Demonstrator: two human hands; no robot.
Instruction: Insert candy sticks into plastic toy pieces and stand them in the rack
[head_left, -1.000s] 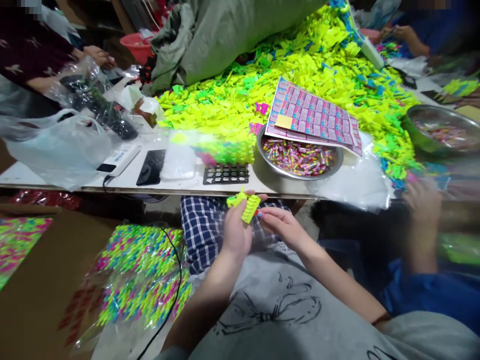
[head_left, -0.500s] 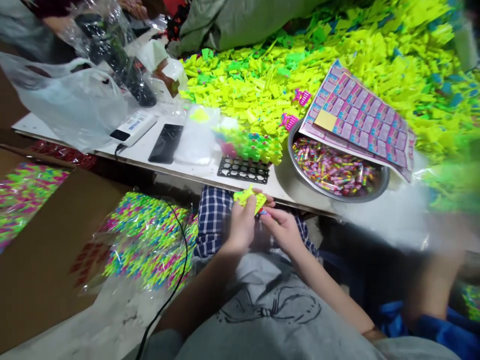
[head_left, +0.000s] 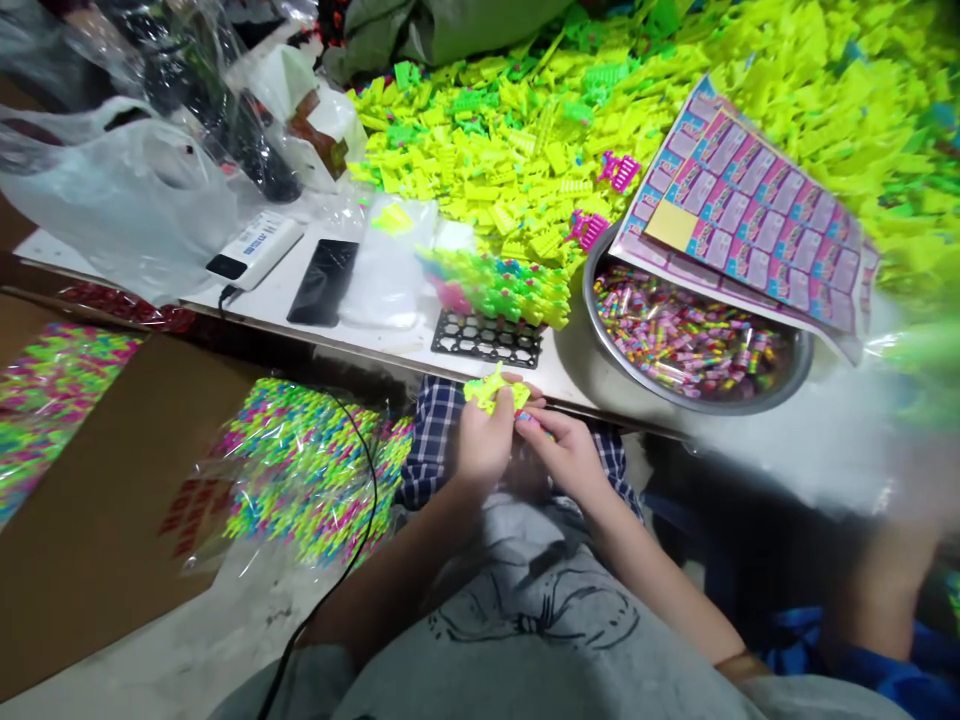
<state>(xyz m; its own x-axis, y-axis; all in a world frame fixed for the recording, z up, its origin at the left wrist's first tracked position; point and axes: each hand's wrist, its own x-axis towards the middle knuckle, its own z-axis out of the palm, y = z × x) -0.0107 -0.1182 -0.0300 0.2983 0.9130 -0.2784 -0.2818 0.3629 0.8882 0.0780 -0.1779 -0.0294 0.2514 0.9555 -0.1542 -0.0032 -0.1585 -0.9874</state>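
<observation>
Over my lap, my left hand (head_left: 487,437) is closed round a yellow plastic toy piece (head_left: 486,390), its thumb pressed on top. Close against it, my right hand (head_left: 564,447) pinches a small colourful wrapped candy (head_left: 527,422) at the piece's right side. The fingers hide most of the candy, and I cannot tell whether it touches the piece. Just beyond my hands, a black perforated tray (head_left: 487,340) lies at the table edge, with a cluster of green and yellow toys (head_left: 517,285) over its back part.
A metal bowl (head_left: 600,325) of wrapped candies stands right, printed sheets (head_left: 757,215) across its rim. Yellow pieces (head_left: 480,150) heap behind. A phone (head_left: 324,283) and power bank (head_left: 255,250) lie left. Bagged toys (head_left: 300,470) and a cardboard box (head_left: 97,540) sit below. Another person's arm (head_left: 877,580) is right.
The view has shifted slightly, so the bowl and sheets appear farther right. Both hands stay together over the lap, still holding the yellow piece and the candy.
</observation>
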